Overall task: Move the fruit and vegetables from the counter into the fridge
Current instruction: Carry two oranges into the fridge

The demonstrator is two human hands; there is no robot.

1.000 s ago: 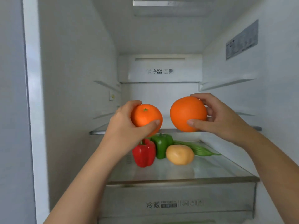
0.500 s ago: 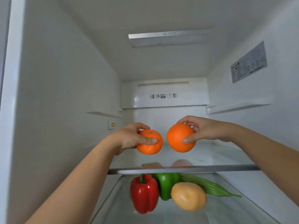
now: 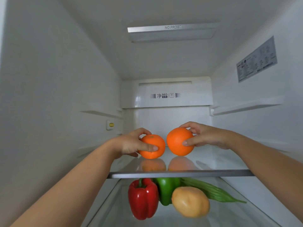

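Inside the open fridge, my left hand (image 3: pixel 131 144) grips a small orange tangerine (image 3: pixel 155 145) that rests on the upper glass shelf (image 3: pixel 213 163). Right beside it, my right hand (image 3: pixel 203 135) holds a larger round orange (image 3: pixel 177 141), also touching the shelf. The two fruits sit almost side by side, with their reflections showing in the glass. On the lower shelf (image 3: pixel 242 208) lie a red bell pepper (image 3: pixel 142 199), a green bell pepper (image 3: pixel 166 189), a potato (image 3: pixel 191 201) and a long green vegetable (image 3: pixel 211 192).
White fridge walls close in on both sides, with shelf rails (image 3: pixel 246 107) above my hands. The metal front edge (image 3: pixel 180 175) of the upper shelf crosses under both forearms. A vent panel (image 3: pixel 165 95) covers the back wall, and a label (image 3: pixel 256 60) is stuck on the right wall.
Both hands have carried the fruits from in front of the shelf edge deeper in and lowered them onto the upper glass shelf. The view has tilted upward.
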